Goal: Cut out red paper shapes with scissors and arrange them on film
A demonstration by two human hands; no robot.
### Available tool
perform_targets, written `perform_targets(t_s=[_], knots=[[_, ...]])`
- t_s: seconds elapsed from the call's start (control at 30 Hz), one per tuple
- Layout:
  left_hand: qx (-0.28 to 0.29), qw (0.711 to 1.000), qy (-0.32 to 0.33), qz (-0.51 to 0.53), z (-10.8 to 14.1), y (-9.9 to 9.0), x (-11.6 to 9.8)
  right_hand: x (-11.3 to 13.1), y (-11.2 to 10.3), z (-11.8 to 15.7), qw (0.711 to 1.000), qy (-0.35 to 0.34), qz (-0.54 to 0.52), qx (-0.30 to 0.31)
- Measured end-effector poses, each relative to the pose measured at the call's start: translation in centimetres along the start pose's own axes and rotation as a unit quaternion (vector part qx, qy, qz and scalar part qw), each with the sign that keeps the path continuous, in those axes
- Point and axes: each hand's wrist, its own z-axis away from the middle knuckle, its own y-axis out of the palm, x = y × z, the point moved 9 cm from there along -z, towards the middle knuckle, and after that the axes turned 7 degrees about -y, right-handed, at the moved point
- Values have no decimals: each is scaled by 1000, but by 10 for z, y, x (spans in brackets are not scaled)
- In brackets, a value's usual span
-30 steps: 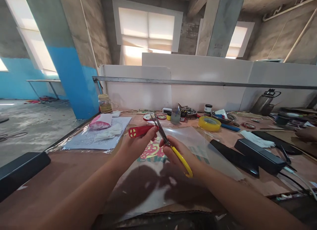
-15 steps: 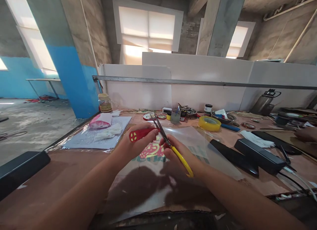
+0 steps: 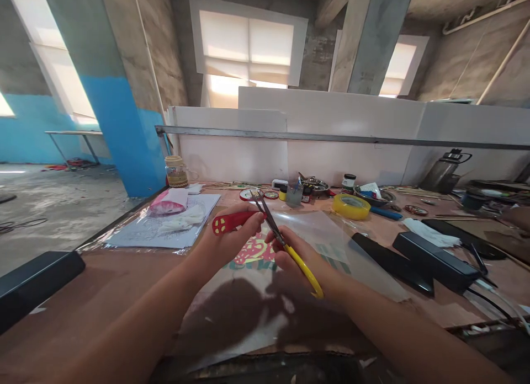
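My left hand (image 3: 227, 245) is closed on a red strip-like piece (image 3: 232, 222) with pale yellow spots at its rounded end. Its thumb presses along the piece, pointing right. In my right hand (image 3: 304, 254) is a pair of scissors (image 3: 301, 267) with yellow handles, fingers wrapped near the pivot. The slim metal blades stand slightly apart and point up and left, beside the tip of the red piece; whether they touch it I cannot tell. Under both hands lies a translucent sheet (image 3: 364, 268) over a red, yellow and green pattern (image 3: 256, 250), partly hidden by the hands.
Papers (image 3: 136, 232) with a pink packet (image 3: 169, 201) lie left. Along the back stand a jar (image 3: 176, 173), a cup (image 3: 294, 195) and small pots. A yellow tape roll (image 3: 351, 206), black cases (image 3: 434, 260) and a bottle (image 3: 443, 169) are right. Another person's hand shows at the right edge.
The red piece has turned slightly in my left hand, its spotted end shifting a little left. The scissors have hardly moved.
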Motion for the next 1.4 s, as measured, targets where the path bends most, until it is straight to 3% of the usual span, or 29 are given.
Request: perform_targets(t_s=[0.37,0.87,1.1,1.4], knots=[[21,999,34,4,3,0,-9,2,3,1,999,-5,-40,6],[42,999,28,-6,1,4,-4,-6,0,-3,998,8,-54,-34],[9,997,49,-54,0,-3,-10,-2,2,-3,996,40,-82,-22],[-52,996,4,-76,-2,-15,-1,1,1,-3,993,49,-104,-34]])
